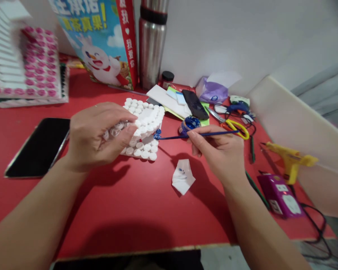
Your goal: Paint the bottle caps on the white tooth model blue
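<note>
My left hand [101,133] grips a white craft piece [145,129] built from several small round caps, holding it just above the red table [124,210]. My right hand [221,152] pinches a thin blue paintbrush [197,135] whose bristle tip touches the right side of the piece, where a blue spot shows. A small open pot of blue paint [189,123] sits just behind the brush. A crumpled white tissue with blue marks [183,176] lies between my forearms.
A black phone [39,147] lies at the left. Yellow-handled scissors [233,126], a yellow glue gun [291,160], a purple box [280,195] and cables crowd the right edge. A steel flask [152,45], a printed box [101,41] and stacked pink-and-white pieces [25,63] stand behind.
</note>
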`<state>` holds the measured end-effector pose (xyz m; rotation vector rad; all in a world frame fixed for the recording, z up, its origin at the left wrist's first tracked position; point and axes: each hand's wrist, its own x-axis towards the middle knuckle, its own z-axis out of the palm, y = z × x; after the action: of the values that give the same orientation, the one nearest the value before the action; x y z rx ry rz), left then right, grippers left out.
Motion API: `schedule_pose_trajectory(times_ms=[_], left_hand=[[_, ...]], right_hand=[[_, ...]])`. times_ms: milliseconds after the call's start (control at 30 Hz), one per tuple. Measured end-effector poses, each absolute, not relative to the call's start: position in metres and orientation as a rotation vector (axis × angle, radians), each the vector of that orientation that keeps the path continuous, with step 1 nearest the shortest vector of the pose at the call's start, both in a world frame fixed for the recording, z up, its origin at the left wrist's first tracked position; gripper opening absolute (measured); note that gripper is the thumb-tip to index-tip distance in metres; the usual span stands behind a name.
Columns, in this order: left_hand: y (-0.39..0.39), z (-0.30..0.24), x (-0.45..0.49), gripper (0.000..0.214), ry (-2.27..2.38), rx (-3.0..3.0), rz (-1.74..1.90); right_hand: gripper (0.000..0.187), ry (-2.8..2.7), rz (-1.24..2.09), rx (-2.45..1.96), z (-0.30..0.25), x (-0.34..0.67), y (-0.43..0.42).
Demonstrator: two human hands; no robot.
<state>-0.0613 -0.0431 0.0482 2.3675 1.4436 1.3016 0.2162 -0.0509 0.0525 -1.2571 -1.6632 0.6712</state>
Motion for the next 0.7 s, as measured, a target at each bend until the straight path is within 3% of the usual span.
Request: schedule_pose_trajectory(times_ms=[500,700], left_hand=[[-0.042,0.045,-0.065,0.017,1.345,2.426,1.364],[-0.04,0.042,-0.067,0.015,1.275,2.459,1.422]], right_hand=[[0.04,-1.371,0.757,-1.374,0.039,0.215,-0.039],[0.04,-1.316,0.84,-1.354,0.033,0.22,-0.035]])
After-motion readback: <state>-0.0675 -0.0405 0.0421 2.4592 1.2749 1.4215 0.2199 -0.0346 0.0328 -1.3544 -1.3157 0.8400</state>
